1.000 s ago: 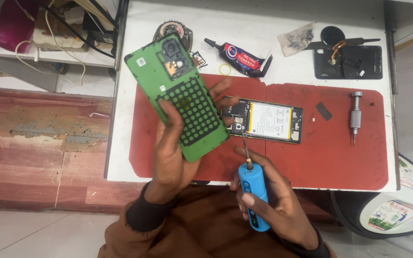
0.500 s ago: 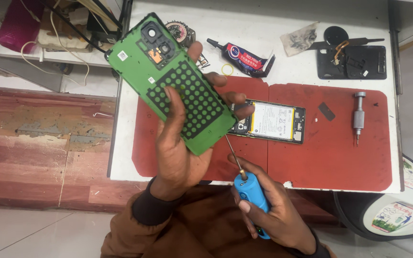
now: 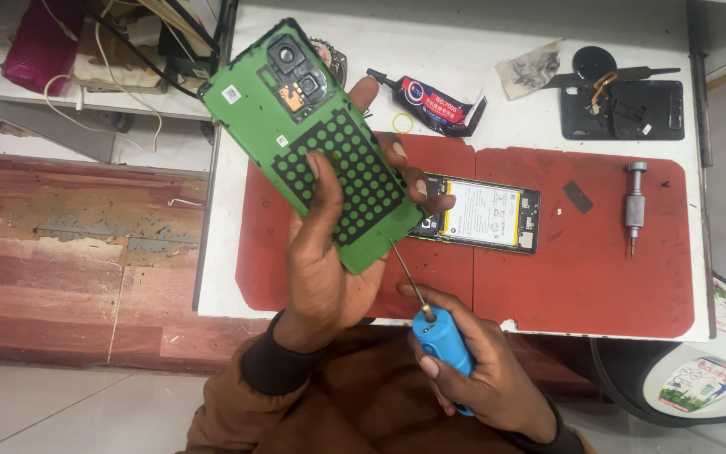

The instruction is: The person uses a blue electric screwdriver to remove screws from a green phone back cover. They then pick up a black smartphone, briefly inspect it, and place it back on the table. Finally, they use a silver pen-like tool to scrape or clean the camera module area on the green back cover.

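Left hand (image 3: 329, 277) fingers clamp green back cover (image 3: 313, 143) aloft; right hand (image 3: 472, 370) fingers wrap blue screwdriver (image 3: 440, 340). Risk: tip scratches cover, or cover slips onto open phone (image 3: 481, 214).

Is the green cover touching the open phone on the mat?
Apart. The head view shows the left hand holding the green cover lifted and tilted, while the open phone lies flat on the red mat.
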